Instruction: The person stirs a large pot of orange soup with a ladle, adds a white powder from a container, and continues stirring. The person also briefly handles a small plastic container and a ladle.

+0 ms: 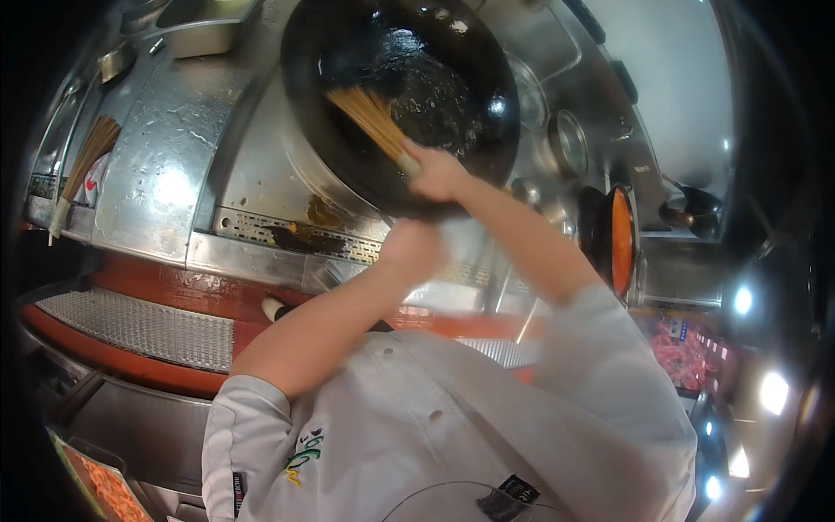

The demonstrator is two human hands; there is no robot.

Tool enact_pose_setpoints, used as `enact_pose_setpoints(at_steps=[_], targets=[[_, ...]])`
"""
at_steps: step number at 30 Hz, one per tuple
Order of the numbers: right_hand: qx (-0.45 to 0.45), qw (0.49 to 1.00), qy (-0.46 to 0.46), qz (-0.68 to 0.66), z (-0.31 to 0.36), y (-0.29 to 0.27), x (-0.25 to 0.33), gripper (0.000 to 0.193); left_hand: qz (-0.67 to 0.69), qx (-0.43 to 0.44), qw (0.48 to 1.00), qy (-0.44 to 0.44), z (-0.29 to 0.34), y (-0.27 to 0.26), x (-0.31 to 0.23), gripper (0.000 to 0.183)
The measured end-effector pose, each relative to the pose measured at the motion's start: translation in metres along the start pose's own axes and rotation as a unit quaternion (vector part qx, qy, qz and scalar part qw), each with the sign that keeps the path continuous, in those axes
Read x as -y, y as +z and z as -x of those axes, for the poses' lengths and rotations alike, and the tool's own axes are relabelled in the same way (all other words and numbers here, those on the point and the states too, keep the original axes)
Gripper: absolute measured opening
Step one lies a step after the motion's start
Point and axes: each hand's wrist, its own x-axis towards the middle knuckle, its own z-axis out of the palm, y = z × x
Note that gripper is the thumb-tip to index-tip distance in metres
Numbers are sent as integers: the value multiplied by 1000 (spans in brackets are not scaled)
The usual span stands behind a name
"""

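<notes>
A large black wok, wet and shiny inside, takes up the top middle of the head view. My right hand is closed round the bound end of a bamboo wok brush. The brush's splayed bristles reach over the inside of the wok, toward its left side. Right at the wok's near rim is my left hand, blurred and closed like a fist. It appears to grip the wok there, though the fingers and the handle are hidden.
A second bamboo brush leans at the left by the wet steel counter. A metal pan stands at the far left. Below the wok runs a perforated drain strip. To the right are a round lid and an orange-lit round opening.
</notes>
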Motion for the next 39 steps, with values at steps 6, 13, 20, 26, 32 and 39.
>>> enact_pose_setpoints(at_steps=[6, 13, 20, 26, 32, 39], targets=[[261, 954, 49, 140, 161, -63, -88, 88, 8, -45, 999, 9, 2, 7, 1, 9], [161, 881, 122, 427, -23, -136, -137, 59, 6, 2, 1000, -17, 2, 3, -1, 10], [-41, 998, -9, 53, -61, -27, -15, 65, -10, 34, 999, -24, 2, -9, -2, 13], [149, 956, 40, 250, 38, -49, -79, 69, 15, 49, 997, -59, 11, -38, -3, 21], [17, 984, 23, 175, -73, -72, -56, 58, -18, -22, 999, -26, 22, -54, -1, 32], [128, 974, 17, 183, 22, -34, -49, 79, -30, -27, 999, -8, 23, -50, 2, 31]])
